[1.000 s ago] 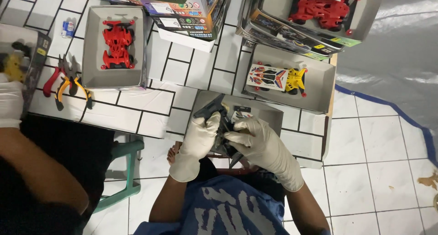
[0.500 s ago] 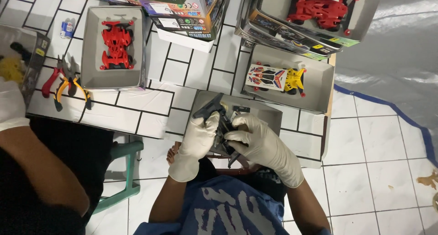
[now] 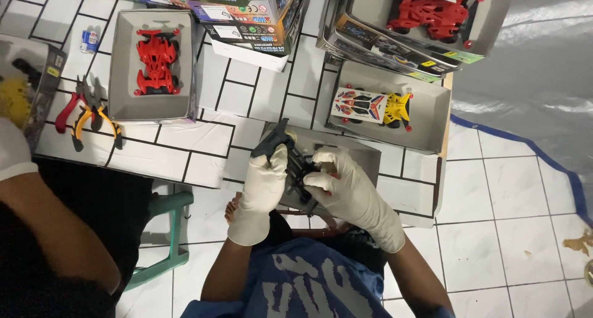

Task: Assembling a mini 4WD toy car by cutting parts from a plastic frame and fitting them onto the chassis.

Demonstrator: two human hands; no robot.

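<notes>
Nearest: blue shirt at bottom edge, forearms rising from it. L hand in white glove, curled shut round near-left side of dark toy-car chassis, thumb pressed on top. R hand, also gloved, closed over chassis right side, fingers wrapped, palm down. Chassis held just above grey tray, at near edge of white tiled table; contact with tray not clear.

Change vs. 1.0 s and 0.5 s ago: little. Both grips unchanged, chassis at same spot over tray; only slight shift of hands and head. Judged: fitting or pressing step on chassis in progress, no part released, nothing picked up.

Near left: co-worker's arm, white-gloved hand at frame edge; green stool on floor.

Mid: red- and orange-handled pliers on table, left. Further: tray with red chassis, left; box with white-and-yellow car, right.

Far: stacked printed cartons; tray with 2nd red chassis, far right. Blue-edged plastic sheet on floor, right.
</notes>
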